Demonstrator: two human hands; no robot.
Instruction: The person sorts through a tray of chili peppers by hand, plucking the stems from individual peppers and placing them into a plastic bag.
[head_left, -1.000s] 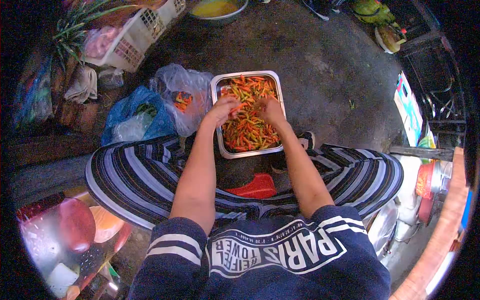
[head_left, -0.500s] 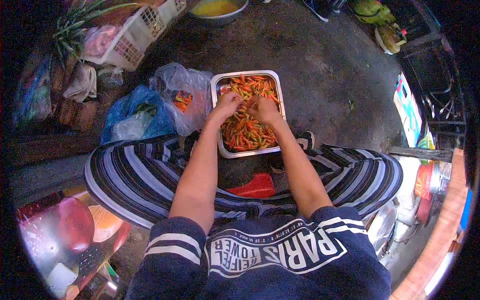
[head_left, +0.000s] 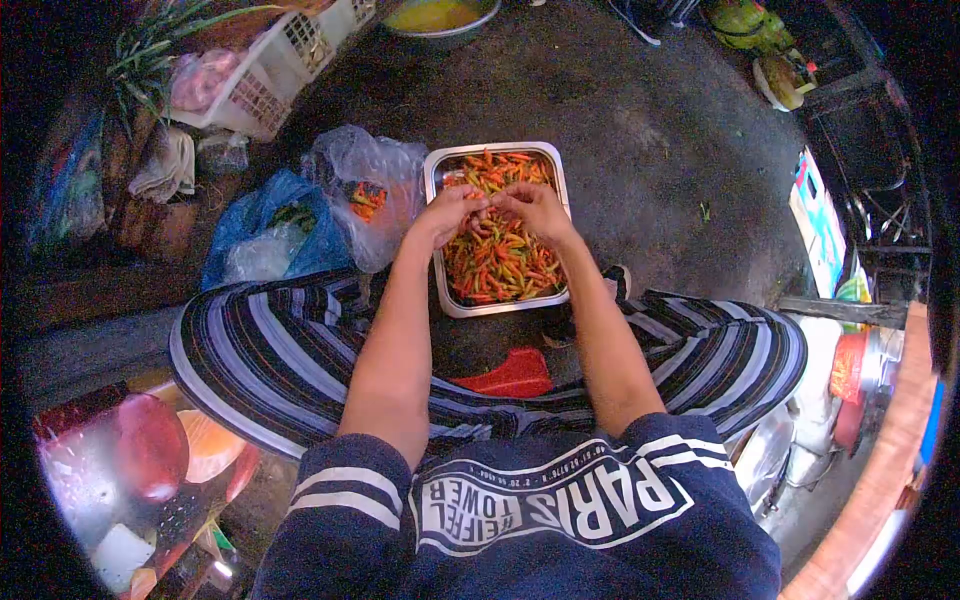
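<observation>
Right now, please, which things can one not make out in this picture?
All in the head view:
- Whether the left hand and right hand pinch anything: too small, and the fingers cover it.
- The floor of the metal tray: mostly under chili peppers.
- What the blue plastic bag holds: its folds hide most.
- The far rim of the basin: cut off by the top edge.

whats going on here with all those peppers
The left hand and the right hand meet fingertip to fingertip over a metal tray of red, orange and green peppers. Whether they pinch one is too small to tell. Beside the tray, a clear bag holds more.
</observation>
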